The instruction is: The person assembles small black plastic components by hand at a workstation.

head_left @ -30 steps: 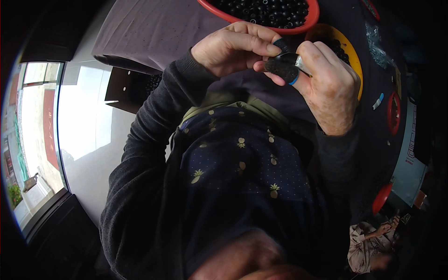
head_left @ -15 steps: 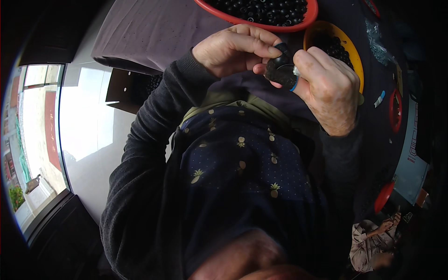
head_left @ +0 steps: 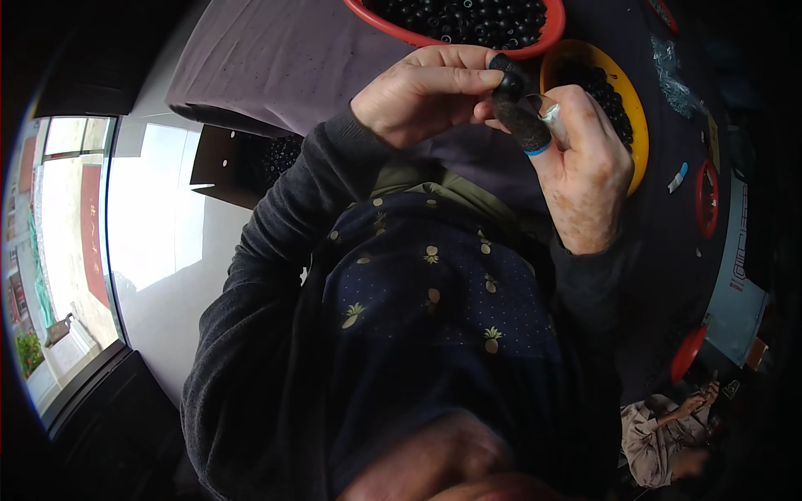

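Note:
My left hand (head_left: 422,93) pinches a small, shiny black round part (head_left: 511,85) between thumb and forefinger. A black cover sits on the tip of that forefinger. Close on the right, my right hand (head_left: 585,163) is closed round a small trimming blade (head_left: 550,108) with a pale wrapped grip. The blade's metal tip points toward the round part, with a small gap between them. Over my right thumb is a dark fuzzy finger cover (head_left: 522,125) with a blue band, just below the part. The lower fingers of my left hand are partly hidden behind this thumb.
Beyond my hands stand a red basin (head_left: 401,32) and a yellow basin (head_left: 642,125) of black round parts on a dark cloth (head_left: 276,58). An open carton (head_left: 219,159) is below left. Farther right lie a clear plastic bag (head_left: 672,79) and red containers. Another person (head_left: 660,438) sits lower right.
The blade has come away from the black round part. My right hand has shifted slightly down and left, its thumb now more upright. My left hand has moved a little to the right.

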Available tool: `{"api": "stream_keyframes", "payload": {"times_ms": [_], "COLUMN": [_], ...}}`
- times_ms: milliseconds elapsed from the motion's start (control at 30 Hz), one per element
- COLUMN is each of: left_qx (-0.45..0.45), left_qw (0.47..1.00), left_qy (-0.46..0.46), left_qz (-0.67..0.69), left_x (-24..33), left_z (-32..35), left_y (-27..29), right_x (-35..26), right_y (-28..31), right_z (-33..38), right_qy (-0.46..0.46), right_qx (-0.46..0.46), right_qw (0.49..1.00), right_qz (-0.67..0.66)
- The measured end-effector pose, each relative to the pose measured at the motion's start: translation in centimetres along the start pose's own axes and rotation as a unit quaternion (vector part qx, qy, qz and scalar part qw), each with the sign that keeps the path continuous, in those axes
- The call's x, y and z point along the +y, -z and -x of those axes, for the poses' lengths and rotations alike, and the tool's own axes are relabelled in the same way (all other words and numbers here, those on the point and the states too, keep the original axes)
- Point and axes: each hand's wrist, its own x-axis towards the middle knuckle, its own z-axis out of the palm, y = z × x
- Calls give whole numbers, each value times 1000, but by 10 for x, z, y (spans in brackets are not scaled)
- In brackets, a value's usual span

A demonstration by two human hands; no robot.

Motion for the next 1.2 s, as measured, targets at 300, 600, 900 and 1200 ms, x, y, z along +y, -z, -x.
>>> {"api": "stream_keyframes", "payload": {"times_ms": [300,600,900,1200], "left_qx": [-34,-27,-32,-11], "left_qw": [998,997,995,993], "left_qy": [-48,-71,-97,-102], "left_qz": [-13,-32,-21,-65], "left_x": [-6,-6,-9,-7], "left_z": [-5,-2,-2,-1], "left_y": [4,-1,-4,-6], "right_x": [2,-5,-6,-4], "right_y": [-4,-2,-2,-1], "right_z": [-2,-4,-3,-3], "right_qy": [-27,-20,-15,3], "right_qx": [-6,-5,4,13], "right_qw": [999,998,998,996], "right_qz": [26,54,65,92]}}
